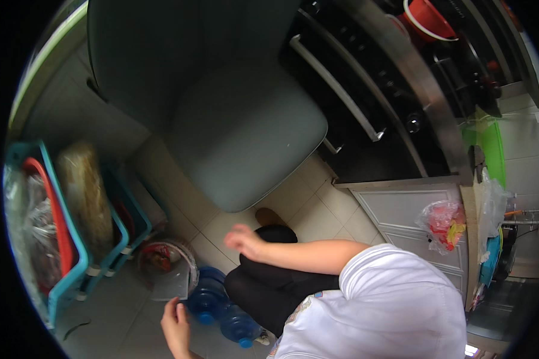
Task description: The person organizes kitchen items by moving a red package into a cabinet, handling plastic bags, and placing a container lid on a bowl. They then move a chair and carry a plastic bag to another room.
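My right hand [247,244] is in mid-air over my bent knee, near the front of the grey chair seat [251,148]. Its fingers are blurred, loosely bent and apart, and nothing shows in them. Lower down, my left hand [176,327] reaches up from the bottom edge. Its fingertips are at the lower edge of a translucent plastic piece [170,282]; whether they grip it or only come near is unclear. That piece overlaps a round bin [193,260] with red packaging [159,258] inside. Two blue plastic water bottles [206,296] [239,325] are between my left hand and my legs.
At left is a rack of turquoise baskets [78,251], one with a red container [58,215] and bags. A black oven [341,94] with a metal handle is at upper right. A plastic bag [444,224] hangs by white cabinet doors [406,202]. Tiled floor [215,238] shows below the chair.
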Available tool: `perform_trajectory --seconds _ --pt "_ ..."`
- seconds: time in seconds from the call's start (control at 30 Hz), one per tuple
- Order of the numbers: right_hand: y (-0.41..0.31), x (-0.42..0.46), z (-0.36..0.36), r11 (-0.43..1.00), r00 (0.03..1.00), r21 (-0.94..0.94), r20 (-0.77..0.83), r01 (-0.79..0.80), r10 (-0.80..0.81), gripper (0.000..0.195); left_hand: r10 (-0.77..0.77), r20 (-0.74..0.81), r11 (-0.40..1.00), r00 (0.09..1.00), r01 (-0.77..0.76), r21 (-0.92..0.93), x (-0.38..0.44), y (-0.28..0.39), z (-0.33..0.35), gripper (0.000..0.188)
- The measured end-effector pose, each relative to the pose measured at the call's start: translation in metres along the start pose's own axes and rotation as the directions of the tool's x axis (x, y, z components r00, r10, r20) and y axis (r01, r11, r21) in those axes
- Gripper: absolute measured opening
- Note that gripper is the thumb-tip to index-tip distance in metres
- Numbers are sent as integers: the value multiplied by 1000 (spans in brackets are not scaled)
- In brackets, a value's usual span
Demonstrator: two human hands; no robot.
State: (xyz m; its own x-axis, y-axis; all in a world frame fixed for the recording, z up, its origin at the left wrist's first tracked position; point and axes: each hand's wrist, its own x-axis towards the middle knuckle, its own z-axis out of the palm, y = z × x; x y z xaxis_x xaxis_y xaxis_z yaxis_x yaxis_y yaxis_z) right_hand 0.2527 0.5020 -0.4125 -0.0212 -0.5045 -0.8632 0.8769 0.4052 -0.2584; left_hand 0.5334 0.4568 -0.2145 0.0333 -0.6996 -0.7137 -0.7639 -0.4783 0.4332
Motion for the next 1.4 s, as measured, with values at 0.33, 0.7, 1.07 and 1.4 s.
perform_trajectory --seconds 0.33,0.7,1.07,1.4 --pt "-84 62 1 886 974 407 -139 221 -179 89 149 -80 972 986 -131 197 -111 95 -52 28" --pt "-58 -40 -79 891 853 225 -451 394 -263 96 547 111 816 830 -558 150 -89 165 -64 43" --pt "33 -156 -172 983 882 83 -459 164 -109 97 793 -332 609 511 -687 397 64 310 -148 82" --pt "62 -252 -299 954 867 250 -498 164 -18 101 694 77 718 715 -696 -13 -47 325 -83 42"
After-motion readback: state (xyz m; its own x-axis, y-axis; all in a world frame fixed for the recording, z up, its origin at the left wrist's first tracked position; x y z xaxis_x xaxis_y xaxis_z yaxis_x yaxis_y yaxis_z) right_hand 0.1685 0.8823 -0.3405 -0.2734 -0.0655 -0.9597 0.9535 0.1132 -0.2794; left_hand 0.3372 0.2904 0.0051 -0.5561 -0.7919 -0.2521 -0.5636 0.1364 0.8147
